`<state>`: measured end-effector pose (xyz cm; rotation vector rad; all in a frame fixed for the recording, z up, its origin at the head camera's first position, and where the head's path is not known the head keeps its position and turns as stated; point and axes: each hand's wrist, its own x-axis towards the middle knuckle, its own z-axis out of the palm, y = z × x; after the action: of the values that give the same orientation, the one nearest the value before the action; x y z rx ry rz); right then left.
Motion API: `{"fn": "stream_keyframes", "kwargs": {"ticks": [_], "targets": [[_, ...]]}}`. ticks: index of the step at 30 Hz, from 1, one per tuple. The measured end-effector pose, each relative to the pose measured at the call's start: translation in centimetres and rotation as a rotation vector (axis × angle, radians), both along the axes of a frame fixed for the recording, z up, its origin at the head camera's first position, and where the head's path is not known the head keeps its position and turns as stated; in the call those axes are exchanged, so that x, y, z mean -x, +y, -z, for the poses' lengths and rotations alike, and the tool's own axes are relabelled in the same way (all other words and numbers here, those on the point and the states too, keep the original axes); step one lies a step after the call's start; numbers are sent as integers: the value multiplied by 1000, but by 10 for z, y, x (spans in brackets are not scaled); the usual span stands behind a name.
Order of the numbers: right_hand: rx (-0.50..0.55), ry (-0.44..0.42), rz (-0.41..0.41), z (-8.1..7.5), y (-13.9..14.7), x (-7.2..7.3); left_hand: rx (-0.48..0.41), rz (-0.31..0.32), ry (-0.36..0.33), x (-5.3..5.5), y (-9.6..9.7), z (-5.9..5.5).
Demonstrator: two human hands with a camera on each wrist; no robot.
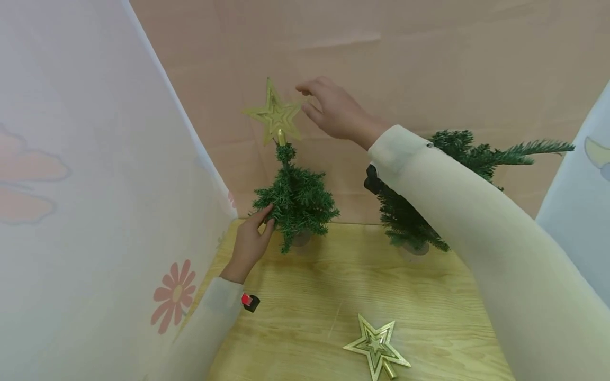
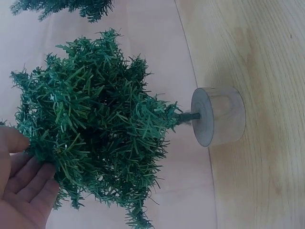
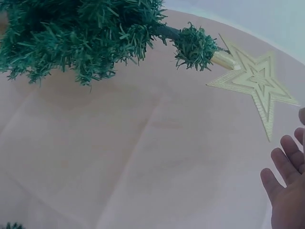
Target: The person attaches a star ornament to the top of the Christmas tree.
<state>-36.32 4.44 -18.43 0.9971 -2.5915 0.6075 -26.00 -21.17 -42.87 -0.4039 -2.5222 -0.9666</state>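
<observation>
A small green artificial Christmas tree [image 1: 297, 203] stands at the back left of the wooden table, on a clear round base [image 2: 224, 114]. A gold star topper [image 1: 275, 114] sits at its tip, leaning slightly to the left in the head view. My left hand [image 1: 250, 241] touches the lower left branches, thumb and fingers apart with foliage at the fingertips. Just right of the star, my right hand [image 1: 335, 108] is raised with its fingers loosely bent and nothing held. In the right wrist view a small gap separates those fingers [image 3: 283, 164] from the star.
A second green tree [image 1: 410, 211] stands at the back right, partly behind my right sleeve [image 1: 457, 211]. Another gold star topper [image 1: 376, 346] lies flat near the front of the table [image 1: 305, 296]. A patterned white panel [image 1: 109, 159] rises on the left, a pinkish cloth [image 1: 429, 63] behind.
</observation>
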Motion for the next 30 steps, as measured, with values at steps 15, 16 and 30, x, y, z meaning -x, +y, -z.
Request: {"fn": "stream_keyframes", "kwargs": {"ticks": [15,16,30], "targets": [[95,118,-81,40,37,-40,19,38,74,8,9,-8],[111,122,-90,45,38,-43,17,45,83,8,10,-9],[312,9,-240,119,52,-122,27,85,120,10,24,-13]]}}
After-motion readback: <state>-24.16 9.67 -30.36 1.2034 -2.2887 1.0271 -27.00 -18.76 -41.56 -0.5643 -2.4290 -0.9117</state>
